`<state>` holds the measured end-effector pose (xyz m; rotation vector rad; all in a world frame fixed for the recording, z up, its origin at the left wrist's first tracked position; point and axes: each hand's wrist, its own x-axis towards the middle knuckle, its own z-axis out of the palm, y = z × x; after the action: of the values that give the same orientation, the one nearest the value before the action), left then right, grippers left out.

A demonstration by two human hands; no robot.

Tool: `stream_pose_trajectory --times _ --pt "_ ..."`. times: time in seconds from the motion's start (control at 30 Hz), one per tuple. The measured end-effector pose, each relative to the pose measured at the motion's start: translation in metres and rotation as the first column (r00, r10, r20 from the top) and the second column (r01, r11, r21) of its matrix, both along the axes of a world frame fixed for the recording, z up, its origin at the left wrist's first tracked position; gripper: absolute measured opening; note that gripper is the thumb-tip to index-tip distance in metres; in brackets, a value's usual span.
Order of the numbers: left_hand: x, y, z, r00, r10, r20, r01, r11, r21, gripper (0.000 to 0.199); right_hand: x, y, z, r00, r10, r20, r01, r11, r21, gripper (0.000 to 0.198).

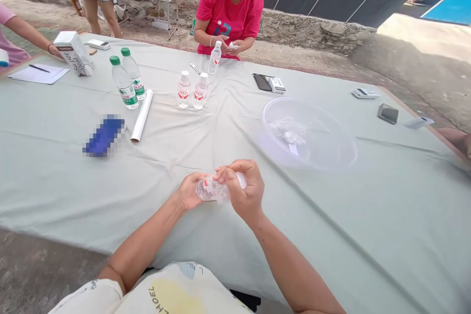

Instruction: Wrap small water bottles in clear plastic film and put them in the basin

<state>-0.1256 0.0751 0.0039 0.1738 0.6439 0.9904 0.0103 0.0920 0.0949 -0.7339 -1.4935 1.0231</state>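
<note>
A small clear water bottle (206,189) with a red and white label lies tilted sideways between my hands, above the near part of the table. My left hand (190,192) is wrapped round its base end from the left. At the cap end, my right hand (246,187) closes over the neck and upper part, its fingers hiding part of the bottle. Two similar bottles with white caps, one of them this bottle (183,90) and the other this bottle (200,91), stand upright farther off.
A translucent plastic basin (348,157) with crumpled clear plastic sits at right. Green-capped bottles (127,91), a white roll (142,117), a blurred blue object (104,136) and a carton (73,54) lie left. Across the table (55,176), a person in pink (230,14) sits behind another bottle (215,58).
</note>
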Motion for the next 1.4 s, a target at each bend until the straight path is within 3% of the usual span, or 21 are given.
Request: stream_pose_trajectory --times 0.1,0.17,0.27,0.37,0.53,0.7,0.8,0.87,0.9,0.97,1.03,1.07,1.17,1.23,1.3,1.4 --pt "0.012 0.007 -0.009 0.997 0.070 -0.013 -0.070 0.995 -0.072 0.020 0.003 0.040 -0.006 0.997 -0.003 0.078 0.019 0.979 -0.204 0.011" --pt "0.017 0.011 -0.013 0.994 0.111 0.003 -0.111 0.991 -0.068 0.032 0.004 0.084 -0.006 0.995 -0.057 0.082 0.076 0.965 -0.251 0.013" --pt "0.016 0.015 -0.020 0.996 0.091 -0.023 -0.092 0.994 -0.051 0.043 0.003 0.165 -0.003 0.950 -0.286 0.128 0.298 0.951 -0.080 0.012" --pt "0.011 0.014 -0.031 0.997 0.005 -0.074 -0.004 1.000 0.020 0.035 -0.003 0.242 -0.006 0.879 -0.442 0.180 0.431 0.897 0.099 0.014" --pt "0.002 0.012 -0.041 0.998 -0.063 0.026 0.060 0.992 0.109 0.029 -0.022 0.317 -0.025 0.816 -0.457 0.354 0.431 0.889 0.155 0.020" --pt "-0.002 0.013 -0.041 0.997 -0.069 0.022 0.067 0.992 0.104 0.029 -0.025 0.329 -0.015 0.778 -0.318 0.542 0.339 0.939 0.064 0.030" --pt "-0.003 0.014 -0.041 0.997 -0.069 0.021 0.067 0.991 0.116 0.029 -0.003 0.324 0.006 0.773 -0.268 0.575 0.253 0.961 0.107 0.054" --pt "-0.004 0.014 -0.041 0.997 -0.075 0.019 0.072 0.990 0.120 0.029 0.024 0.320 0.018 0.763 -0.318 0.562 0.275 0.948 0.163 0.050" --pt "-0.003 0.014 -0.041 0.997 -0.078 0.017 0.075 0.990 0.121 0.028 0.041 0.317 0.023 0.715 -0.377 0.588 0.334 0.924 0.187 0.043" --pt "-0.002 0.015 -0.040 0.997 -0.083 0.009 0.081 0.990 0.119 0.028 0.078 0.312 0.026 0.520 -0.472 0.712 0.472 0.853 0.222 0.037" --pt "-0.001 0.015 -0.039 0.996 -0.090 -0.003 0.090 0.989 0.119 0.027 0.112 0.305 0.021 0.305 -0.453 0.838 0.543 0.805 0.238 0.032" --pt "0.000 0.015 -0.038 0.996 -0.093 -0.010 0.094 0.988 0.121 0.027 0.126 0.301 0.015 0.247 -0.412 0.877 0.540 0.810 0.228 0.028" --pt "0.001 0.015 -0.038 0.995 -0.093 -0.024 0.096 0.987 0.130 0.028 0.150 0.288 -0.004 0.231 -0.262 0.937 0.463 0.877 0.131 0.024" --pt "0.001 0.013 -0.039 0.996 -0.089 -0.022 0.091 0.986 0.141 0.028 0.155 0.281 -0.013 0.219 -0.214 0.952 0.447 0.889 0.097 0.024" --pt "0.000 0.012 -0.040 0.996 -0.085 -0.018 0.086 0.984 0.156 0.029 0.157 0.277 -0.012 0.218 -0.248 0.944 0.468 0.875 0.122 0.024" --pt "-0.001 0.010 -0.039 0.996 -0.076 -0.035 0.081 0.982 0.170 0.029 0.159 0.270 0.010 0.241 -0.402 0.883 0.525 0.820 0.230 0.019"
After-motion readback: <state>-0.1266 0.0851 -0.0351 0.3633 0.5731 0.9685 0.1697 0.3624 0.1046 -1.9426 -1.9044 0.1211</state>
